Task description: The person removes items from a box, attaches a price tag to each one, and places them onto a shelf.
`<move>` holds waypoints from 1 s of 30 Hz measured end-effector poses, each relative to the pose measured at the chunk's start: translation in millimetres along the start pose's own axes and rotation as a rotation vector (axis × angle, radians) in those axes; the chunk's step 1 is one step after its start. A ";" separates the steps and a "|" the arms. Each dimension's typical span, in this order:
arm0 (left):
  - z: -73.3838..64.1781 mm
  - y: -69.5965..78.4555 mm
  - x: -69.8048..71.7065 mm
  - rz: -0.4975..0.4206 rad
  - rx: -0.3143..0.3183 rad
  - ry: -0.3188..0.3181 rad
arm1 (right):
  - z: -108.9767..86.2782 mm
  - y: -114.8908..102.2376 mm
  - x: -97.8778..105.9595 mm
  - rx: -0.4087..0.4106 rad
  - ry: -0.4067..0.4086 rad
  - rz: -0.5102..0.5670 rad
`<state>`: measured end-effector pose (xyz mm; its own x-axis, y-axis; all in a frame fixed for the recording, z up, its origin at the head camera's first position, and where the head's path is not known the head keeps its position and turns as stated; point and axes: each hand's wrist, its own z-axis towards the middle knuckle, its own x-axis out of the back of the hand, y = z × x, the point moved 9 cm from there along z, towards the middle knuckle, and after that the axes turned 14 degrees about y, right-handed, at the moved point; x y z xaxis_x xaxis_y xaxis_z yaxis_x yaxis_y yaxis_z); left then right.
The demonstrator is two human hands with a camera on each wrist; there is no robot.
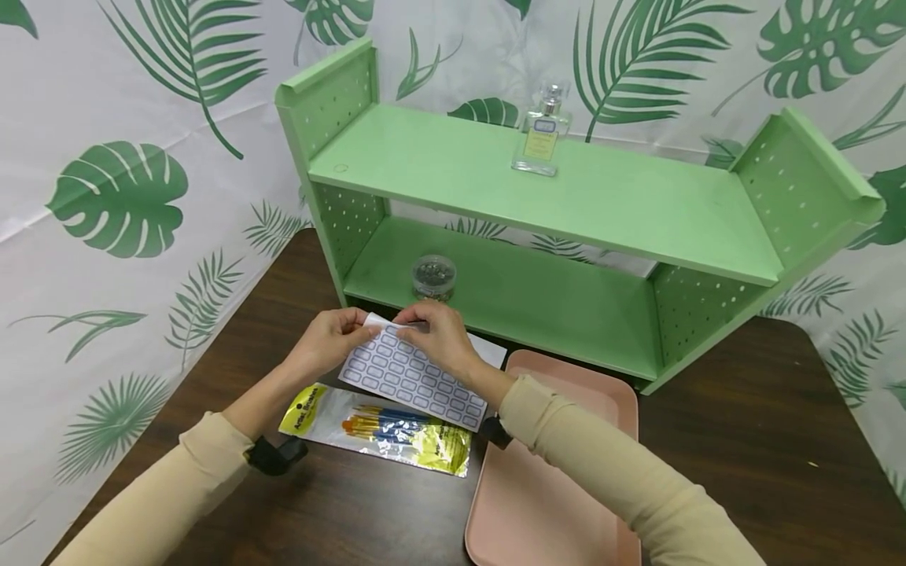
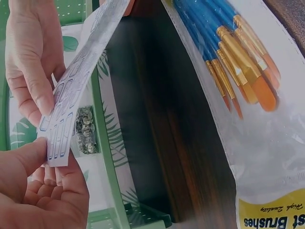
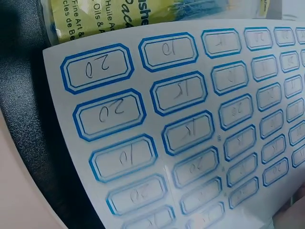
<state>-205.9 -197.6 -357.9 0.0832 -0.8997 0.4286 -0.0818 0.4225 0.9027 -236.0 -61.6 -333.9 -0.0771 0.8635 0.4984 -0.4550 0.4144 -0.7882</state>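
A white sheet of price labels (image 1: 418,376) with blue borders is held up over the table. Handwritten numbers such as 10, 15 and 20 show on the label sheet (image 3: 186,133) in the right wrist view. My left hand (image 1: 329,342) pinches its upper left corner between thumb and fingers. Close beside it, my right hand (image 1: 442,338) pinches the sheet near the top edge. In the left wrist view, the right hand (image 2: 35,57) has its thumb and fingertips on the sheet, above the left hand (image 2: 43,191). Whether a single label is lifted cannot be made out.
Below the sheet lies a pack of artist brushes (image 1: 378,428). A pink tray (image 1: 559,503) sits under my right forearm. Behind stands a green two-level shelf (image 1: 453,169) bearing a labelled glass perfume bottle (image 1: 539,141) above and a round clear container (image 1: 434,277) below.
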 end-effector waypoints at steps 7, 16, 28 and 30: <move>0.2 0.8 -1.9 -0.037 0.002 -0.012 | -2.4 -4.3 -3.6 0.004 0.010 0.088; -0.7 0.7 -4.2 -0.050 0.009 -0.027 | -1.9 -5.3 -5.8 -0.040 0.035 0.121; -1.5 -1.1 -5.6 -0.016 0.013 -0.025 | -4.1 -0.3 -10.4 -0.053 0.008 0.048; -1.2 -1.4 -5.6 -0.019 0.011 -0.026 | -4.4 0.0 -10.4 -0.047 0.007 0.051</move>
<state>-205.1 -193.0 -361.5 0.0591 -0.9101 0.4101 -0.0916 0.4042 0.9101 -231.2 -69.3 -340.7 -0.0929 0.8857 0.4549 -0.4088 0.3826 -0.8285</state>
